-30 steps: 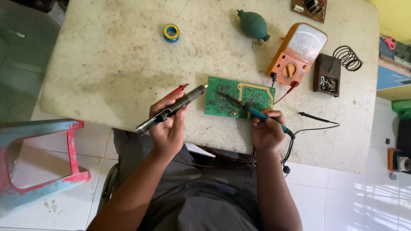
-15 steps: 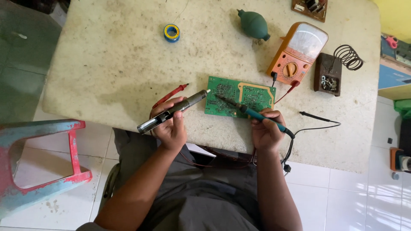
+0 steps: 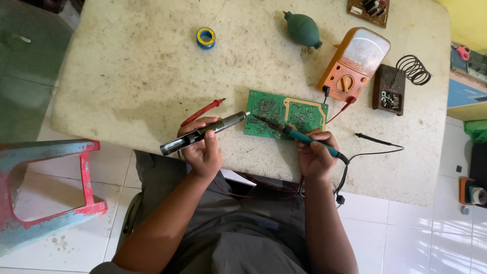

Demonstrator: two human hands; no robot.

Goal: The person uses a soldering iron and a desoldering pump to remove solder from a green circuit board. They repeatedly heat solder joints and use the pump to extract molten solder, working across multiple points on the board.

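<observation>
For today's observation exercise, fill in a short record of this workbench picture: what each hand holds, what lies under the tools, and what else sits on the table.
Left hand: grips a grey metal desoldering pump, tip toward the board
Right hand: holds a teal-handled soldering iron, tip on the board
Work piece: green circuit board, flat near the table's front edge
Table: pale, stained stone top
Meter: orange multimeter, red probe and black probe lying loose
Other items: blue-yellow solder reel, green rubber blower bulb, coil iron stand

Bare forearms, grey shirt, grey trousers, no gloves/watch.
</observation>
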